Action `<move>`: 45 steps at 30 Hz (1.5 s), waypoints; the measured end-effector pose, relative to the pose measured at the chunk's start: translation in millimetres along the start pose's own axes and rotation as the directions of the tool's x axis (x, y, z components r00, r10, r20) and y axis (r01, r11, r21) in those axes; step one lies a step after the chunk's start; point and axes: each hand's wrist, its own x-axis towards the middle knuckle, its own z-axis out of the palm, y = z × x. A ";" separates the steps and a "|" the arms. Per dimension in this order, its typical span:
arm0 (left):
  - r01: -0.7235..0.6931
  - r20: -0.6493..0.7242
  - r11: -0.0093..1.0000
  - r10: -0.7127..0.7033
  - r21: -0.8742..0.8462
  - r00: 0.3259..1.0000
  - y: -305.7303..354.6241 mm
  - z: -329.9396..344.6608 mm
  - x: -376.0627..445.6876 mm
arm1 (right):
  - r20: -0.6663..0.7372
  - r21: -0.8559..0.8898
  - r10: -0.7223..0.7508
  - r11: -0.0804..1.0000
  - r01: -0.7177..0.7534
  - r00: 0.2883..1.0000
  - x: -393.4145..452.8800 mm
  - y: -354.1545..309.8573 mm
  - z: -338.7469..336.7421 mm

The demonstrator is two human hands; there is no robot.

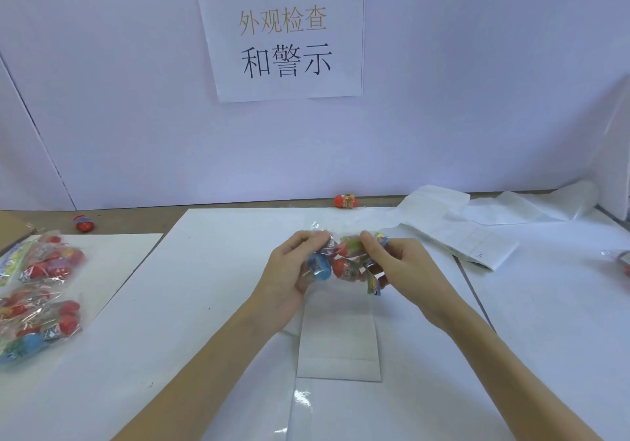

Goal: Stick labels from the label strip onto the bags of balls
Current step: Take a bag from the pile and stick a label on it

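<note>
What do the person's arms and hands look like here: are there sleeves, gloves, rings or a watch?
Both forearms are bare up to the bottom picture edge, so no sleeves show. The left hand and the right hand wear no gloves. No ring, watch or bracelet is visible on either wrist or on the fingers that show.

A packing or inspection workstation. White partition boards (443,117) enclose the bench, and a printed Chinese sign (284,37) (taped at one corner) hangs above.

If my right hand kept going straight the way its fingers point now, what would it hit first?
The right hand points left and slightly away, gripping the bag of balls. Straight on, it would likely meet the left hand holding the bag's other end, though depth is hard to judge.
</note>
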 end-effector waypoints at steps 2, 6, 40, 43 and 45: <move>0.015 -0.003 0.999 -0.015 -0.032 1.000 1.9 -1.4 1.5 | -0.051 -0.059 -0.014 0.998 0.011 0.999 1.3 2.4 -0.9; 0.054 -0.014 0.997 -0.055 -0.050 0.998 2.2 -4.0 2.3 | -0.040 -0.065 -0.020 0.998 0.018 0.999 2.2 3.9 -2.1; -0.204 0.203 0.901 0.134 0.383 0.970 -3.1 1.2 -5.9 | -0.147 -0.041 -0.122 0.992 0.117 0.982 3.1 1.7 -7.6; -0.226 0.140 0.896 0.186 0.383 0.973 -4.8 1.7 -4.6 | -0.050 0.176 -0.008 0.984 0.016 0.999 0.7 -4.1 -8.2; -0.253 0.098 0.887 0.233 0.386 0.968 -6.3 -1.3 -3.2 | 0.121 0.146 0.055 0.987 -0.073 0.991 -0.7 -4.6 -8.6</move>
